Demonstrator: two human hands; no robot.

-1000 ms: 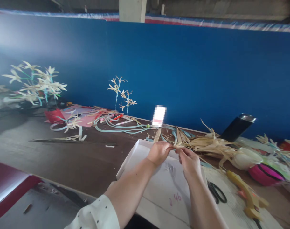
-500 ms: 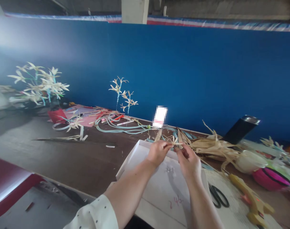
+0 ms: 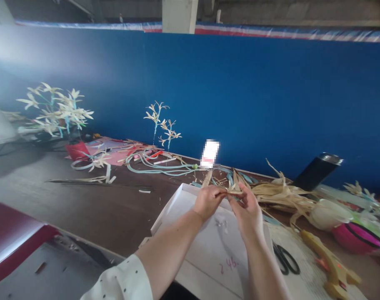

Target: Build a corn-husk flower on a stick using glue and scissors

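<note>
Above the far end of a shallow white box lid (image 3: 205, 246), my left hand (image 3: 208, 202) and my right hand (image 3: 248, 210) are close together with fingertips pinched. Between them is a small pale husk flower (image 3: 235, 192), partly covered by the fingers. Both hands grip it, the left from its left side and the right from its right and underside. Just beyond lie dried corn husks (image 3: 274, 191) and scraps. Red handwriting marks the lid's inside.
Black-handled scissors (image 3: 286, 259) and a yellow glue gun (image 3: 330, 262) lie at right, near a pink pouch (image 3: 357, 237) and a tilted black flask (image 3: 316, 171). Light-blue cords (image 3: 165, 170), a blurred-out bright panel (image 3: 210, 153) and husk flowers (image 3: 65, 110) stand along the blue partition.
The husk flower has turned in my fingers, so its spread petals show less now. My hands stay nearly in place, and the view has shifted slightly.
</note>
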